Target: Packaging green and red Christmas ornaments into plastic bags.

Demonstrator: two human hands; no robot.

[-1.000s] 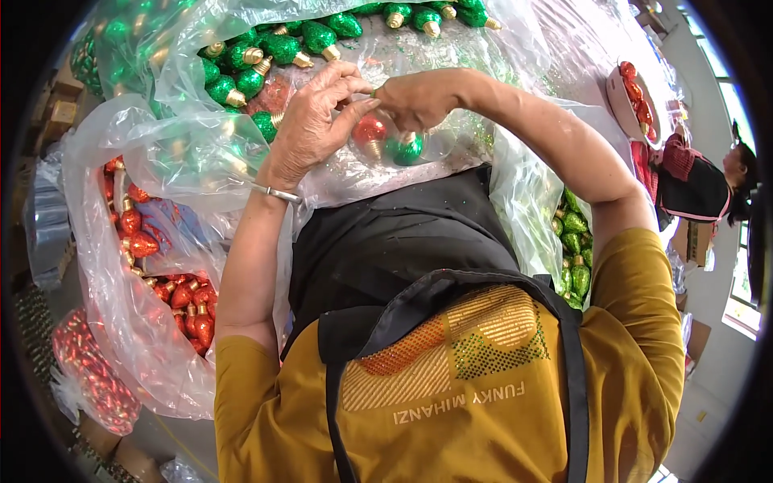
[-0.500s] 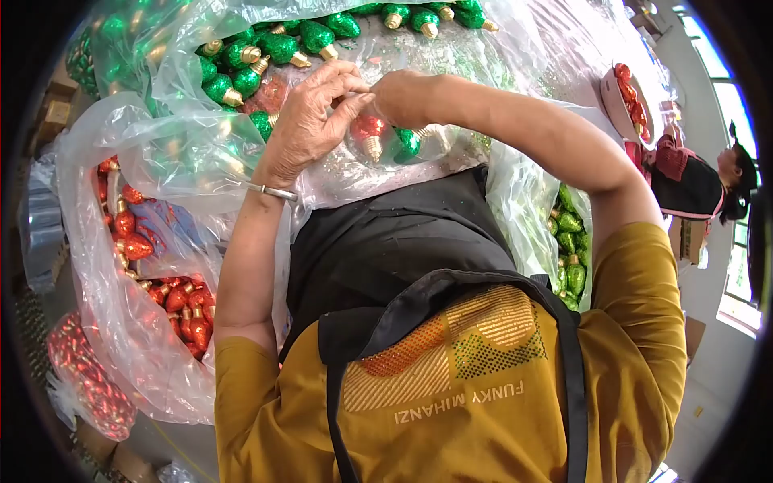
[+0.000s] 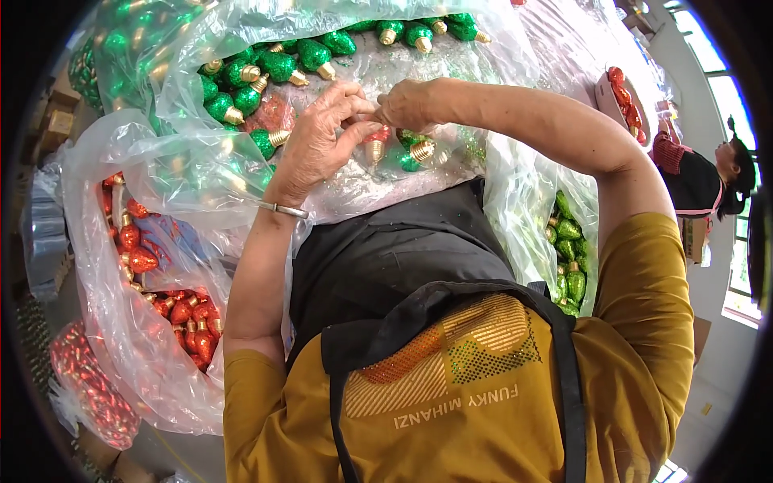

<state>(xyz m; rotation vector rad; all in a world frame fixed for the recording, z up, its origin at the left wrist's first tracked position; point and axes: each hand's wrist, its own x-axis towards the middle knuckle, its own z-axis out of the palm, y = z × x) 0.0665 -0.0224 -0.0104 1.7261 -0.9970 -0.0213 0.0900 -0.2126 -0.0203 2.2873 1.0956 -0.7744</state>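
My left hand (image 3: 326,137) and my right hand (image 3: 412,105) meet over the work surface, fingertips pinched together. Whatever lies between the fingers is too small or hidden to make out. Just below the fingertips is a red glittery bulb ornament (image 3: 376,146) with a gold screw-like cap, its upper part covered by my hands. Right of it, under my right hand, lies a green glittery bulb ornament (image 3: 410,161), with a gold cap (image 3: 422,150) close by. Several green bulb ornaments (image 3: 314,56) lie beyond my left hand on plastic sheeting.
A clear plastic bag (image 3: 105,266) at left holds red bulb ornaments (image 3: 197,338). Light green ornaments (image 3: 572,282) sit in plastic at my right. A filled net-like bag (image 3: 93,386) is at lower left. Far right are a white basin (image 3: 604,101) of red ornaments and another person (image 3: 692,177).
My joined hands have shifted slightly toward me and now cover more of the red ornament. The gold caps beneath my right hand show more plainly. The whole view has tilted a little.
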